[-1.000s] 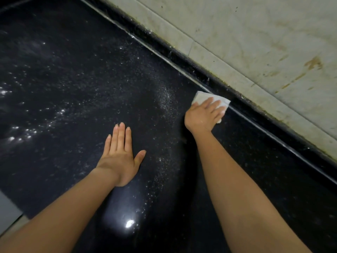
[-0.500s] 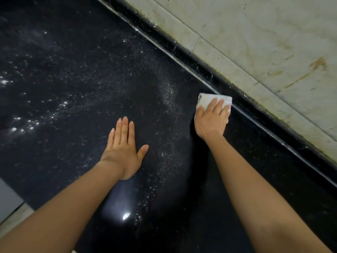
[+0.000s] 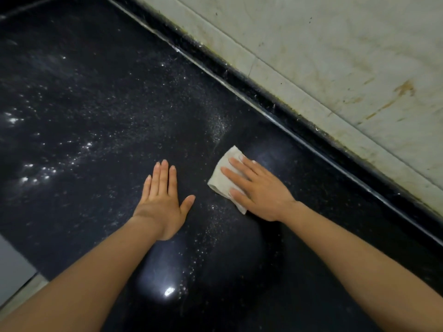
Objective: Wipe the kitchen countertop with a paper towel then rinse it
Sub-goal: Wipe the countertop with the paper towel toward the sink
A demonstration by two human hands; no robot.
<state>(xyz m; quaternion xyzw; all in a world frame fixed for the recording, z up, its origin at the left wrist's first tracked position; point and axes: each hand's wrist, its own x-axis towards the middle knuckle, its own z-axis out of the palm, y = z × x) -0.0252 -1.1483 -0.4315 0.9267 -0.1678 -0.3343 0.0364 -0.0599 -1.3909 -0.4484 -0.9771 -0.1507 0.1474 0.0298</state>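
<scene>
The black countertop (image 3: 96,104) fills the view, dusted with white powder and wet specks on its left half and in a streak near the middle. A folded white paper towel (image 3: 223,174) lies flat on it at the centre. My right hand (image 3: 259,190) presses down on the towel with straight, spread fingers, covering most of it. My left hand (image 3: 163,200) rests flat on the bare counter just left of the towel, fingers straight and together, holding nothing.
A raised black back edge (image 3: 275,92) runs diagonally from the top centre to the right. Behind it stands a stained pale tiled wall (image 3: 335,56). The counter's front corner and a grey floor (image 3: 14,267) show at the lower left.
My right hand has dragged the paper towel away from the back edge toward me and to the left, close to my left hand. The left hand has stayed flat in place.
</scene>
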